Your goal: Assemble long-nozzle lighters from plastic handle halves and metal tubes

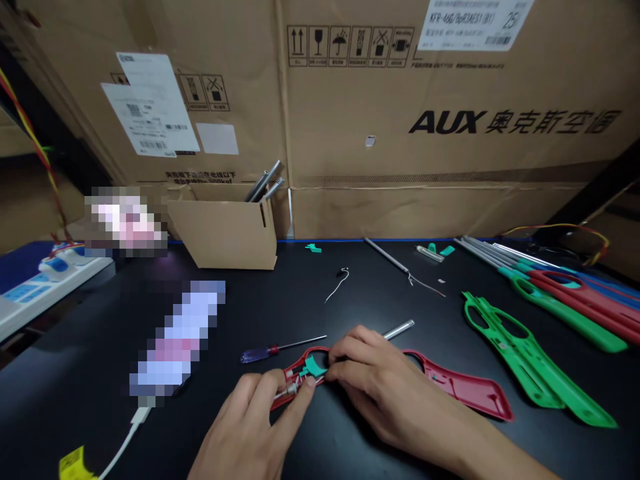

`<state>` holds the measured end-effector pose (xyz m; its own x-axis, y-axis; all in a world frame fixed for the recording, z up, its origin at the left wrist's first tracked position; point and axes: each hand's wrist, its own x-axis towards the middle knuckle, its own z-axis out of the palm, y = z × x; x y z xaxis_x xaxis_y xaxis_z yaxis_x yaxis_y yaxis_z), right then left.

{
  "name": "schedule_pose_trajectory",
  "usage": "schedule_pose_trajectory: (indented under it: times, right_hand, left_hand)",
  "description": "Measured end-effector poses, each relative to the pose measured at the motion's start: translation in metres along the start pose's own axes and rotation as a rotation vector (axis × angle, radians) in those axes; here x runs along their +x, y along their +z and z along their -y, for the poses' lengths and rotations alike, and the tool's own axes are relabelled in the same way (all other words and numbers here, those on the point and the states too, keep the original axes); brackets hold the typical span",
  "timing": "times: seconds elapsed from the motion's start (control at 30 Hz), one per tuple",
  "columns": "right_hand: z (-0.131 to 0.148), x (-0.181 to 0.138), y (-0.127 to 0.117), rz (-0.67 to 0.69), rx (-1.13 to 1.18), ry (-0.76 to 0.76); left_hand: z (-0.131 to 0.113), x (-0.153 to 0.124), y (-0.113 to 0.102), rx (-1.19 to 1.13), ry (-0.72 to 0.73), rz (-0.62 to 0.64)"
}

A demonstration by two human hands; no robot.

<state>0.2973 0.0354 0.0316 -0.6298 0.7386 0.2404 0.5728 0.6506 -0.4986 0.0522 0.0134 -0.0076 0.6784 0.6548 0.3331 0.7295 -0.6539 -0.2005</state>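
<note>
A red half shell of a long-nosed lighter (315,350) lies low in the middle, with a turquoise trigger (314,365) and small inner parts showing in it. My left hand (255,413) grips its near left end, index finger stretched to the trigger. My right hand (370,373) has its fingers bent together over the shell's other end, hiding what lies beneath. From behind that hand sticks out a metal tube (400,329). To the right is another red half shell (470,387), partly behind my right wrist. A screwdriver (265,353) with a purple handle lies just beyond my left hand.
Green half shells (530,353) and several lighters (575,300) lie at right. At the back are a thin rod (387,255), a wire (337,283), turquoise bits (313,248) and a carton (230,233) holding tubes. A blurred-out device (177,340) with a cable and a power strip (55,280) are left.
</note>
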Motion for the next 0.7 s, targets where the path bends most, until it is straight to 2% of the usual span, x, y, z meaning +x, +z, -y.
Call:
schedule_pose_trajectory:
  times: [0.17, 0.37, 0.57, 0.7]
  right_hand:
    - [-0.002, 0.001, 0.001, 0.002, 0.002, -0.005]
    - [-0.011, 0.0, 0.007, -0.068, 0.074, -0.084]
    - [-0.01, 0.0, 0.004, -0.065, 0.084, -0.071]
    - [-0.01, 0.001, 0.003, -0.06, 0.059, -0.074]
  left_hand:
    - [-0.004, 0.003, -0.002, -0.062, -0.074, 0.095]
    - [-0.013, 0.01, -0.007, -0.118, -0.251, 0.14]
    - [-0.005, 0.006, -0.004, -0.184, -0.102, 0.071]
    - [-0.006, 0.005, -0.003, -0.143, -0.149, 0.053]
